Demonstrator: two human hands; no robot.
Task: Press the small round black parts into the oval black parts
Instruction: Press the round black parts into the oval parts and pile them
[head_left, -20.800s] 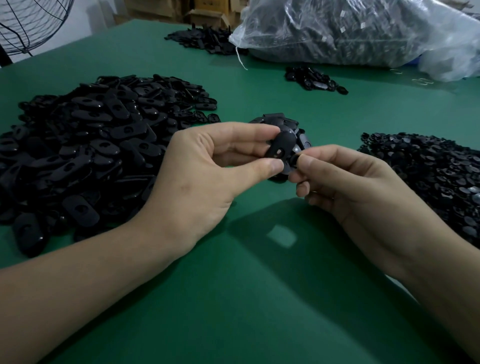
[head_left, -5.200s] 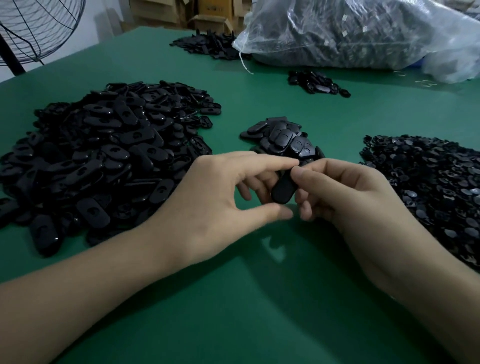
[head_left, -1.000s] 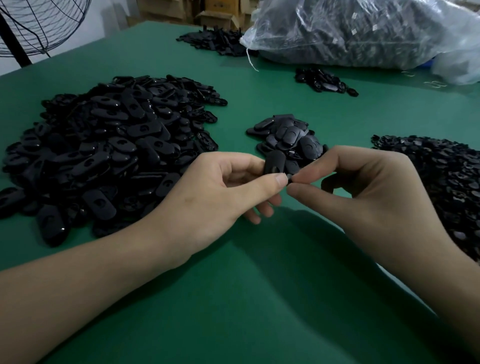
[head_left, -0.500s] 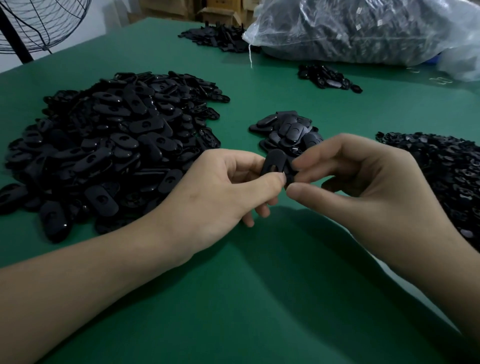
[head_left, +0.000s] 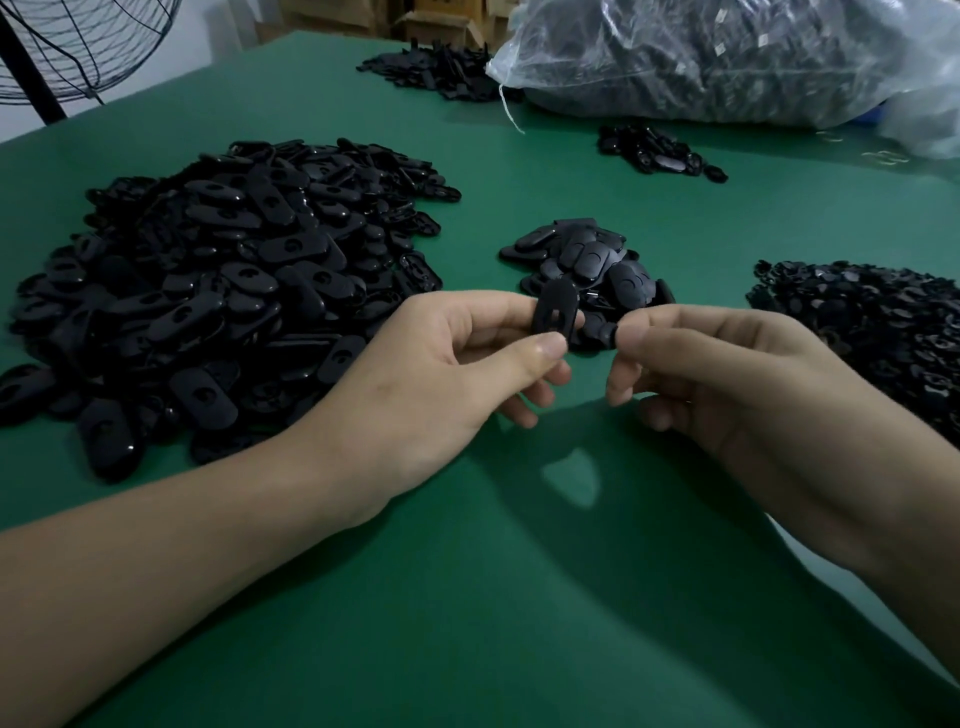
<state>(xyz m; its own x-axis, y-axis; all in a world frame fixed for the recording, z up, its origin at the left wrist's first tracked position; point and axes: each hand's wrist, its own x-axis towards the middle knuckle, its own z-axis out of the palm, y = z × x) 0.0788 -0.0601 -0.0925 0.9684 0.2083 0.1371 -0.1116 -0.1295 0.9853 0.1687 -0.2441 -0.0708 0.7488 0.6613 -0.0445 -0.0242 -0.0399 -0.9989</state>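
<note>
Holding one oval part (head_left: 555, 313) upright between thumb and forefinger, the left hand (head_left: 431, 374) turns its slotted face toward the wearer above the middle of the green tabletop (head_left: 467, 613). The right hand (head_left: 727, 379), fingers curled, pinches a small round part (head_left: 605, 332) at its fingertips, just beside the oval. Whether the two touch cannot be told, but the slot shows open, so this piece is judged not yet pressed home.

Just behind the hands lies a small central heap (head_left: 582, 260) of ovals, probably the finished pieces. A far larger heap of oval parts (head_left: 208, 291) with open holes spreads toward the left edge, and a heap of round parts (head_left: 872, 332) lies at the right edge. By this proportion the task is judged to be at an early stage, with most of the stock unassembled.

Toward the far edge lie two lesser heaps (head_left: 654, 150) and a filled clear plastic bag (head_left: 727, 57). Their state of assembly cannot be told.
</note>
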